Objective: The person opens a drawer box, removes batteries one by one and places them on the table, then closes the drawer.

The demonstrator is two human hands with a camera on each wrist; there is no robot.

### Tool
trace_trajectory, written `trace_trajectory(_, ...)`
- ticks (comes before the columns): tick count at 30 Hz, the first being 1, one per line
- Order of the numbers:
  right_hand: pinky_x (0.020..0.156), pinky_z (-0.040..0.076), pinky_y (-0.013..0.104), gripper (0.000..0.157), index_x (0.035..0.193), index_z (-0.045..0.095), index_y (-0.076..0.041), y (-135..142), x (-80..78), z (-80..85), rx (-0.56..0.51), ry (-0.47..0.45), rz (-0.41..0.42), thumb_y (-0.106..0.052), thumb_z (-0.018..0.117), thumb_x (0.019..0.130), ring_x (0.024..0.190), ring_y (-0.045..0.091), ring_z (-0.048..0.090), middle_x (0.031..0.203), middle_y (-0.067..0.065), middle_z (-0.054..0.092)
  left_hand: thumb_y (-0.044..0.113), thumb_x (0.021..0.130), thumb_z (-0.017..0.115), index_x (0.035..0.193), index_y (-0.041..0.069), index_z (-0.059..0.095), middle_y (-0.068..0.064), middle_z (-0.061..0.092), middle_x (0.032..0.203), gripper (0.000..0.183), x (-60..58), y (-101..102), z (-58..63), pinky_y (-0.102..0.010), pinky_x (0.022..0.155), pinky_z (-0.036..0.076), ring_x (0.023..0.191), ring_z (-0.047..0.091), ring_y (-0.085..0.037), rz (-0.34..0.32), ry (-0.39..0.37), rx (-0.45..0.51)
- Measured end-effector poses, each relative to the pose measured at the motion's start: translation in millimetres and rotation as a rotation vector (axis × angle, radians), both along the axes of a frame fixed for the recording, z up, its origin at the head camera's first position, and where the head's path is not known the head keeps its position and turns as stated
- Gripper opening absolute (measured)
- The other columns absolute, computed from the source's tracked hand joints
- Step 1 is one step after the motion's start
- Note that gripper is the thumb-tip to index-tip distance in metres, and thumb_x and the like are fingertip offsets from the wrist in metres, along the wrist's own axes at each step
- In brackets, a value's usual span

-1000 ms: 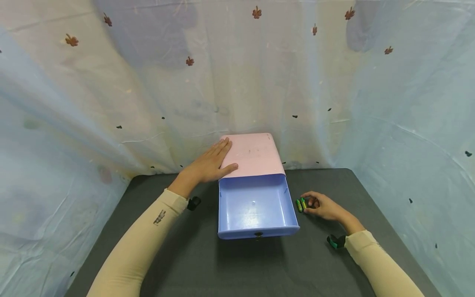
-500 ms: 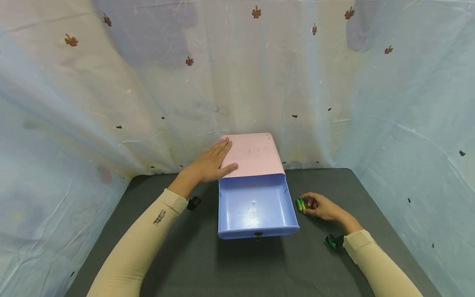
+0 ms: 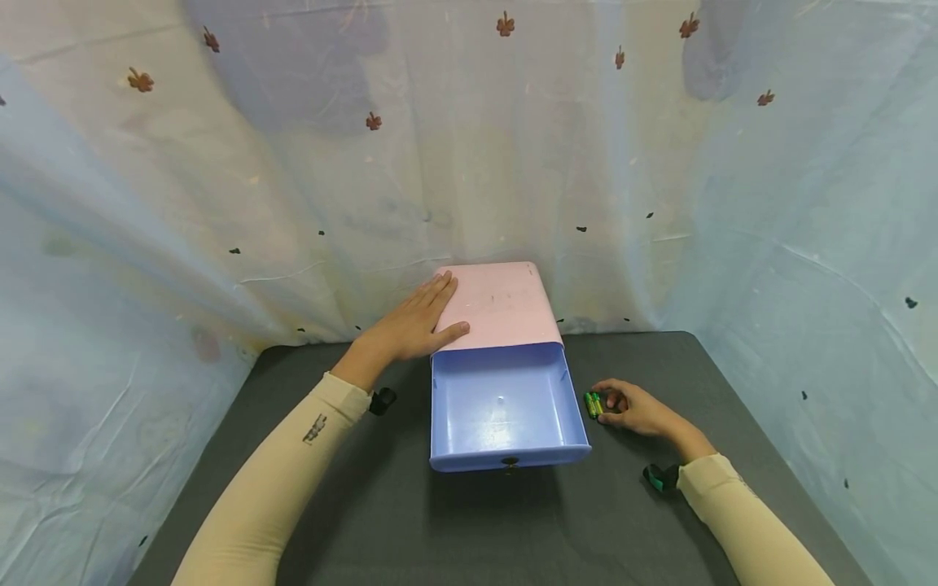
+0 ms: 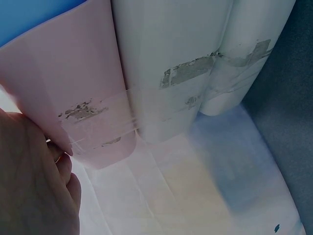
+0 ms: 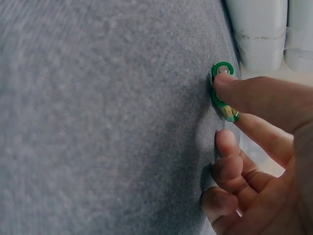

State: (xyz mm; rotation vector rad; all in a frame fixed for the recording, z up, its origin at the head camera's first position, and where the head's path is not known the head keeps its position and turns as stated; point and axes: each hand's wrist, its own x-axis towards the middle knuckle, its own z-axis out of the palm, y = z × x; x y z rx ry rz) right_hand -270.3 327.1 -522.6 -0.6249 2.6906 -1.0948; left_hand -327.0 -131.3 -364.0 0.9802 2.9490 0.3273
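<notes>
My left hand (image 3: 414, 321) rests with its fingers extended on the left side of the pink top of a drawer unit (image 3: 506, 301). In the left wrist view, this hand (image 4: 36, 176) lies along the edge of the pink casing (image 4: 73, 83). A blue drawer (image 3: 501, 403) is pulled out toward me, with nothing inside. On the dark table to its right, two green batteries (image 3: 590, 405) lie side by side. The thumb and index finger of my right hand (image 3: 637, 407) pinch the nearer one lengthwise, while the other fingers curl loosely. The right wrist view shows the green batteries (image 5: 224, 69) partly covered by the thumb.
White tiers (image 4: 171, 63) of the unit stand beneath the pink one, bound with clear tape. A dark grey table surface (image 3: 498, 537) spreads in front and to both sides. A pale patterned curtain (image 3: 469, 163) hangs behind and around it.
My right hand has shifted slightly left, and the battery it pinches now sits closer against the other one. My left hand and the drawer have stayed put.
</notes>
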Motion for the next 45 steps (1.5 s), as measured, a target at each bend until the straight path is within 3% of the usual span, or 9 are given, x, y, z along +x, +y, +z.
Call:
trace_trajectory(13, 0.059, 0.045, 0.027, 0.049, 0.142, 0.058, 0.008, 3.5, 13.5, 5.9, -0.062, 0.051, 0.006, -0.011, 0.076, 0.101, 0.067, 0.013, 0.049, 0.099, 0.010, 0.062, 0.071, 0.109, 0.035, 0.173, 0.012, -0.005, -0.006, -0.009, 0.181, 0.096, 1.7, 0.4, 1.3, -0.042, 0.136, 0.001, 0.167, -0.009, -0.022, 0.010, -0.009, -0.004)
trace_trajectory(20, 0.059, 0.047, 0.027, 0.040, 0.139, 0.063, 0.004, 4.9, 18.8, 10.3, -0.049, 0.102, -0.056, -0.012, 0.074, 0.104, 0.070, 0.011, 0.054, 0.096, 0.005, 0.065, 0.072, 0.109, 0.033, 0.173, 0.013, -0.005, -0.005, -0.010, 0.181, 0.096, 0.7, -0.4, 0.8, -0.041, 0.135, 0.000, 0.167, -0.009, -0.021, 0.012, -0.009, 0.001)
trace_trajectory(45, 0.059, 0.051, 0.028, 0.027, 0.130, 0.071, -0.012, -18.3, 37.4, 43.3, -0.192, 0.290, -0.074, -0.009, 0.074, 0.103, 0.068, 0.013, 0.057, 0.091, 0.002, 0.065, 0.072, 0.108, 0.034, 0.173, 0.012, -0.005, -0.005, -0.010, 0.181, 0.097, 1.2, -0.6, 1.7, -0.042, 0.136, 0.001, 0.167, -0.008, -0.022, 0.007, -0.010, -0.001)
